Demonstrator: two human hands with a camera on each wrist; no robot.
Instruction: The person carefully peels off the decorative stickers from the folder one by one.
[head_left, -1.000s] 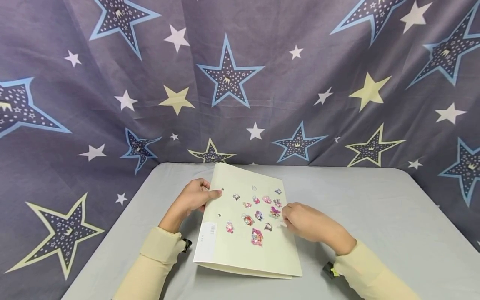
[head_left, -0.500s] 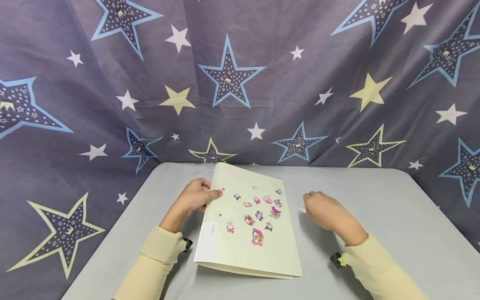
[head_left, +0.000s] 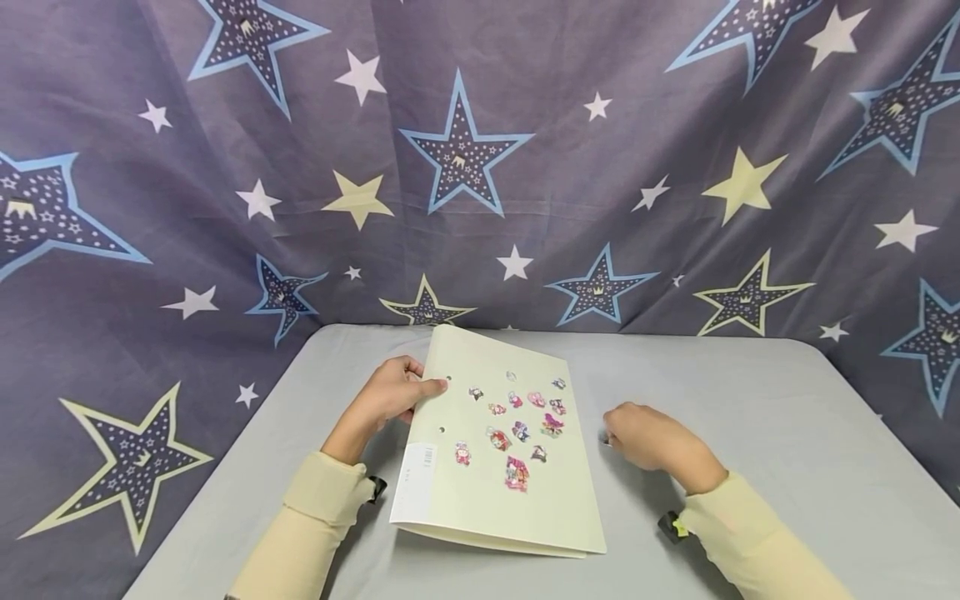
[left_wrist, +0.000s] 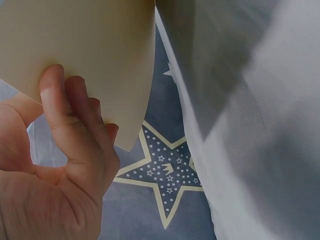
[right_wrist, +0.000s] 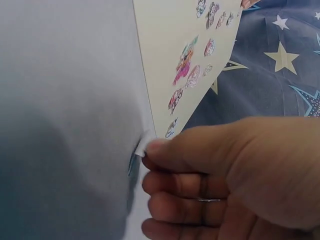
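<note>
While the left hand [head_left: 388, 393] is gripping the cream folder [head_left: 555, 512] by its spine side, the right hand [head_left: 651, 437] is hovering over the table, off to the right and apart from the folder. The left thumb is resting on the front cover near the upper punched hole [head_left: 448, 379], and the other fingers are bending in behind, so that hand is closing on the card. The folder itself is sitting near the middle of the grey-covered table [head_left: 720, 375], slanting a little, with a narrow gap showing along its near edge.

In the right wrist view, the thumb and forefinger are pinching a small pale scrap [right_wrist: 141, 148], with the remaining fingers curling into the palm. What the scrap is cannot be told: it is showing too little of itself.

As for progress, a good scatter of colourful stickers [head_left: 520, 432] is already lying on the front cover, mostly across its middle and right side, and a white label [head_left: 414, 483] is covering the lower left corner. Wide stretches of the cover are showing bare. The scrap is not touching the folder, so dealing with it appears to be the part remaining; whether any more stickers are waiting is impossible to tell.
</note>
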